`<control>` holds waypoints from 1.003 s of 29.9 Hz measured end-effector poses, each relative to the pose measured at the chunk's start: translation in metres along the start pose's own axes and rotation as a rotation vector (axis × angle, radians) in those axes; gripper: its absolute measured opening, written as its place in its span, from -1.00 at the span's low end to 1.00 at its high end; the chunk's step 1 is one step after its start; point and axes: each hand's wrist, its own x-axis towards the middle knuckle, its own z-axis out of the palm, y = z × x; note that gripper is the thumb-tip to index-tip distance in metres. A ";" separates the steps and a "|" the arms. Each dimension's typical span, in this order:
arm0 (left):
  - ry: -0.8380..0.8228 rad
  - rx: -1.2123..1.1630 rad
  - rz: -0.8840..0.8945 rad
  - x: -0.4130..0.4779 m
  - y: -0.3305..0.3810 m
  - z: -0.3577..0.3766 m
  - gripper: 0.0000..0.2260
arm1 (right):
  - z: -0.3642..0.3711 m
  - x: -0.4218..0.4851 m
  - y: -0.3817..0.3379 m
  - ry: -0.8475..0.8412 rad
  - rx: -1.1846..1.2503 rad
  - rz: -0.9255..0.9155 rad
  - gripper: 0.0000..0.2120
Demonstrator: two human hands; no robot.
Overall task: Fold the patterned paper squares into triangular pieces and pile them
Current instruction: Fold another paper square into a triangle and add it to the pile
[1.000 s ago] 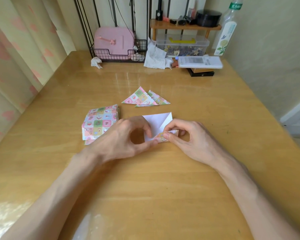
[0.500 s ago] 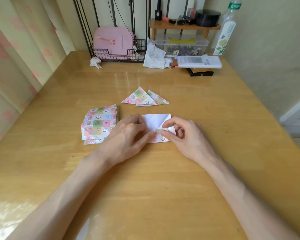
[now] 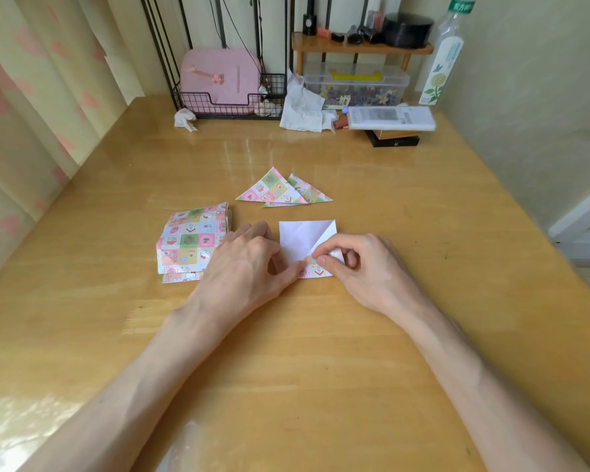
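One paper square (image 3: 300, 241) lies white side up on the wooden table (image 3: 389, 206), its near edge turned up so a patterned strip shows. My right hand (image 3: 358, 264) pinches that turned-up corner between thumb and forefinger. My left hand (image 3: 249, 264) rests on the sheet's left side, its thumb pressing the near edge. A stack of unfolded patterned squares (image 3: 191, 245) sits just left of my left hand. Behind the sheet lie folded patterned triangles (image 3: 280, 192), overlapping in a small pile.
Along the far edge stand a wire basket with a pink case (image 3: 222, 83), crumpled tissues (image 3: 302, 107), a clear plastic box (image 3: 358, 85) under a small wooden shelf, a white flat box (image 3: 390, 117) and a bottle (image 3: 443, 59). Curtains hang at the left, a wall at the right.
My right hand has drawn the sheet's near corner up and away from me, so more of the patterned side shows. My left hand has slid closer to hold the sheet flat.
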 end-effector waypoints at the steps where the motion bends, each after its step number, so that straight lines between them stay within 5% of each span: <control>1: 0.001 -0.003 -0.014 0.000 0.000 0.000 -0.61 | 0.000 0.000 0.000 0.003 -0.005 0.005 -0.88; 25: -0.021 0.038 -0.094 0.000 0.007 -0.004 -0.64 | 0.004 -0.001 -0.007 0.019 -0.048 0.097 -0.93; 30: -0.016 -0.100 -0.037 0.000 0.001 -0.004 -0.74 | 0.004 0.000 -0.007 0.016 -0.039 0.096 -0.94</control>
